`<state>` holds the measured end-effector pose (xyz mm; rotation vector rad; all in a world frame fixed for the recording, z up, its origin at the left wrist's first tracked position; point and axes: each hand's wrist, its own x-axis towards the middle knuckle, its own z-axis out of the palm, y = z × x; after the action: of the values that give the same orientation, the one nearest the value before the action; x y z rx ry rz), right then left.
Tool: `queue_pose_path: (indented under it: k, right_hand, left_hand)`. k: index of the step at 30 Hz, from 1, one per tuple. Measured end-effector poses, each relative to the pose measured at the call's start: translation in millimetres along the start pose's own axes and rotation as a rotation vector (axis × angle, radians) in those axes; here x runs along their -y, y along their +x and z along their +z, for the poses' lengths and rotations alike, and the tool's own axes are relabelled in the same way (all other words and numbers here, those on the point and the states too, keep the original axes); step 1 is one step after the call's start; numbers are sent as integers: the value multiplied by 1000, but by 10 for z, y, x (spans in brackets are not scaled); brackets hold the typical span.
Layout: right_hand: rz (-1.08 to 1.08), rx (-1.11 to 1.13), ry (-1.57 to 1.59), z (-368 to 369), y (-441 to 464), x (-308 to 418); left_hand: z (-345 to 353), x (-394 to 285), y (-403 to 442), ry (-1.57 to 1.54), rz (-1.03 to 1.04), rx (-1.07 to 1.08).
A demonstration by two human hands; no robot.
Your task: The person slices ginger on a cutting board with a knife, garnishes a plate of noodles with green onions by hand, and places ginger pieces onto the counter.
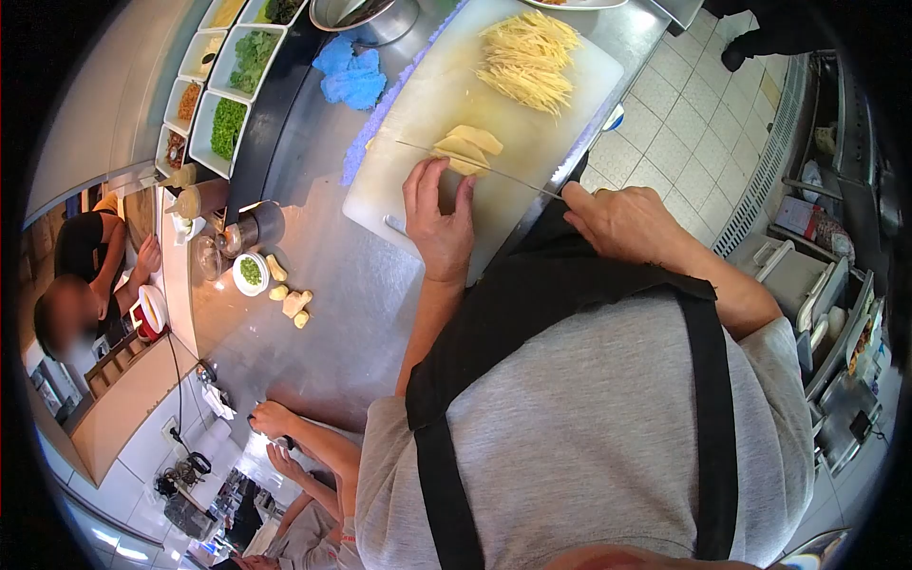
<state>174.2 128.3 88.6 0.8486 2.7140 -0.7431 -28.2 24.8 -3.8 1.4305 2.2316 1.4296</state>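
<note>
My right hand [622, 220] is closed around the handle of a kitchen knife [518, 180]. The blade, seen nearly edge-on, crosses a small stack of pale yellow slices [460, 150], which look like potato or ginger. Curled fingertips and thumb of my left hand [441, 214] hold the near edge of that stack, close beside the blade. Both the slices and a heap of thin yellow shreds [530, 59] lie on a white cutting board [380, 195], the shreds toward its far end. A blue-violet cloth [358, 157] shows under the board's left edge.
Left of the board are a crumpled blue cloth [350, 76], a metal bowl [385, 21], trays of chopped greens [228, 127], a small tub [251, 274] and ginger pieces [295, 303] on the steel counter [332, 323]. A co-worker's hands [274, 420] are at the lower left; another person sits beyond an opening.
</note>
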Motion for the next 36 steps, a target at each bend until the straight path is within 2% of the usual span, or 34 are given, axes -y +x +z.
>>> queue_pose_path:
  k: [10, 17, 22, 36]
  right_hand:
    - [-44, 102, 26, -34, 223, -2]
    - [-91, -14, 85, 289, 458, -51]
    - [-102, -41, 64, 243, 502, -28]
    - [-21, -10, -22, 9, 25, -19]
  left_hand:
    - [0, 19, 16, 26, 18, 2]
    - [7, 14, 26, -19, 2, -3]
    - [7, -6, -3, 11, -12, -12]
    - [14, 16, -12, 7, -1, -11]
